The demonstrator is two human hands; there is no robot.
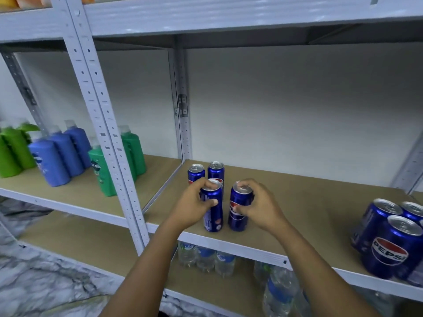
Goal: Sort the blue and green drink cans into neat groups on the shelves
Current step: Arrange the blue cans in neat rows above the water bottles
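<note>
Left hand (193,203): fingers curl round front-left can (212,205).
Right hand (258,205): fingers pinch front-right can (239,207) on shelf (297,202).
Risk: tall cans near the edge may tip; back cans (206,171) could get knocked.

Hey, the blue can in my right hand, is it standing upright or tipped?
Upright. The blue can stands on the shelf board, silver top facing up, with the right hand gripping it.

Left hand (192,202) grips one upright blue can (212,213); right hand (258,204) grips another (239,209) beside it, both standing on the shelf (297,202).
</note>
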